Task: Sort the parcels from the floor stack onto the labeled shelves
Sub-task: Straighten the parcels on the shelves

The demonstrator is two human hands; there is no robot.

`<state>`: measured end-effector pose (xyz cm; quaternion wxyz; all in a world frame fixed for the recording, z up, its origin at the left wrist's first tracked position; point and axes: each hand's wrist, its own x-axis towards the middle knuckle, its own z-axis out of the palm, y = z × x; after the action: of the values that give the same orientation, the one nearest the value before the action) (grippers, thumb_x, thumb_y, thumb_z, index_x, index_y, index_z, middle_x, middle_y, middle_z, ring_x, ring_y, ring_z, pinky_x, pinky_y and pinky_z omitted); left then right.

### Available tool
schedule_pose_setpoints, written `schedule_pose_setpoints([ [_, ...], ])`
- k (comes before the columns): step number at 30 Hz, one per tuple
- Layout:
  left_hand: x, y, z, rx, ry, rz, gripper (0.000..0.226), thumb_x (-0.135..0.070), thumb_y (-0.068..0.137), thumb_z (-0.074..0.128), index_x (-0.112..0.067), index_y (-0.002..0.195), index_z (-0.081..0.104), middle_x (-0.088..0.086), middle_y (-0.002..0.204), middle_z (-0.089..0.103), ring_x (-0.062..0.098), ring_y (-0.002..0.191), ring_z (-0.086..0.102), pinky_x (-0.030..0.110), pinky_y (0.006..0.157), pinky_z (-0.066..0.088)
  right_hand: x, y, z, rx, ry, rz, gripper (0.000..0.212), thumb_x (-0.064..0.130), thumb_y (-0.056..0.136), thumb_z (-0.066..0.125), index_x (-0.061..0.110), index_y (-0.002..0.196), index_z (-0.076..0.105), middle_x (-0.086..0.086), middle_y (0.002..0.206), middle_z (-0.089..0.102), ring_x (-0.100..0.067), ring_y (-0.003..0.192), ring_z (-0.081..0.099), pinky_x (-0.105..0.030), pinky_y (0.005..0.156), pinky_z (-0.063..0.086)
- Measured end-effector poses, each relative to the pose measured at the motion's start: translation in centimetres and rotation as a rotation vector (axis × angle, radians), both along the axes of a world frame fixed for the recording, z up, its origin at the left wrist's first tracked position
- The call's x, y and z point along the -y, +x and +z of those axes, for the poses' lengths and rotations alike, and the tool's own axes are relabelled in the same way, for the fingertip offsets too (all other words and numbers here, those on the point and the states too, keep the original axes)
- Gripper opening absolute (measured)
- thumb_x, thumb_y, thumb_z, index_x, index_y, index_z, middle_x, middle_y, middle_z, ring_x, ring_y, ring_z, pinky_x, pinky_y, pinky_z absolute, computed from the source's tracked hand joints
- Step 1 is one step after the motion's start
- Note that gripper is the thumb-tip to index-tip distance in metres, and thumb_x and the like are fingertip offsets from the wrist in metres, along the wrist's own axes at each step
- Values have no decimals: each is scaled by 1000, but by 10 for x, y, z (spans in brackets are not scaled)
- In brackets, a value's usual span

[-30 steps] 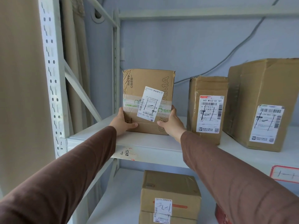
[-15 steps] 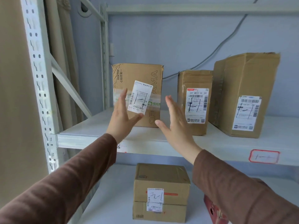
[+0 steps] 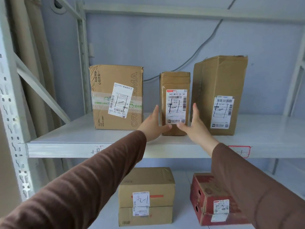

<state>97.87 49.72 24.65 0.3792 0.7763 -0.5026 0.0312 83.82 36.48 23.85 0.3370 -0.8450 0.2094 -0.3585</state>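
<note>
Fingers [image 3: 156, 111] of the left hand [image 3: 152, 125] straight and close together, pointing up along the left side of the narrow middle parcel [image 3: 175, 83]. Fingers of the right hand [image 3: 195, 125] also straight and close together, up along the right side of that same parcel. Both thumbs stuck out toward each other, low across the parcel's front, just under its white label [image 3: 176, 106]. Nothing pinched or wrapped. Hard to tell whether the palms touch the cardboard or sit just beside it.

Narrow middle parcel standing upright on the upper shelf [image 3: 66, 147], near its front edge. Left of it, apart, a wide brown parcel [image 3: 113, 75] with big letters down its side and a tilted white label [image 3: 120, 100]. Right of it, close by, a tall brown parcel [image 3: 221, 76] with a label low on its front. Long brown sleeves [image 3: 82, 187] reaching up from the bottom corners.

On the shelf's front edge, some black scribbles on the left and a red-bordered tag [image 3: 242, 151] on the right, partly hidden by the right sleeve.

On the lower shelf [image 3: 182, 195], two brown boxes [image 3: 146, 180] stacked one on the other, each with a small white label. Beside them, a red box [image 3: 208, 204] with worn stickers. Behind everything, a pale blue wall [image 3: 165, 38] with a grey cable [image 3: 206, 42] hanging across it. On the left, a white metal post [image 3: 11, 113] full of holes.
</note>
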Motion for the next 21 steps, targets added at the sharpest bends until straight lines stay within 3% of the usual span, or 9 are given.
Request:
schedule_pose_setpoints([
  [4,15,4,-1,-44,40,-9,95,-30,91,72,-18,159,7,5,152,47,27,134,52,31,106,39,15,12,2,-108,10,72,86,25,98,67,21,162,9,4,157,45,-18,144,42,-32,113,31],
  [6,21,12,-4,-60,50,-11,87,-26,89,74,-20,156,18,3,146,53,25,130,55,27,100,39,20,19,3,-109,8,85,78,23,99,66,23,159,18,5,152,51,-15,137,48,-28,108,32],
  [9,27,23,-5,-75,71,36,85,-25,89,74,-19,155,22,6,142,56,25,124,57,28,100,41,29,33,3,-110,17,96,78,25,98,67,27,158,17,8,149,54,-10,127,51,-30,108,36],
  [21,39,36,-1,-69,125,106,80,-27,91,72,-16,154,24,8,148,52,29,129,54,39,110,43,44,64,1,-115,33,61,84,20,97,68,21,160,13,2,151,53,-21,136,52,-33,111,38],
])
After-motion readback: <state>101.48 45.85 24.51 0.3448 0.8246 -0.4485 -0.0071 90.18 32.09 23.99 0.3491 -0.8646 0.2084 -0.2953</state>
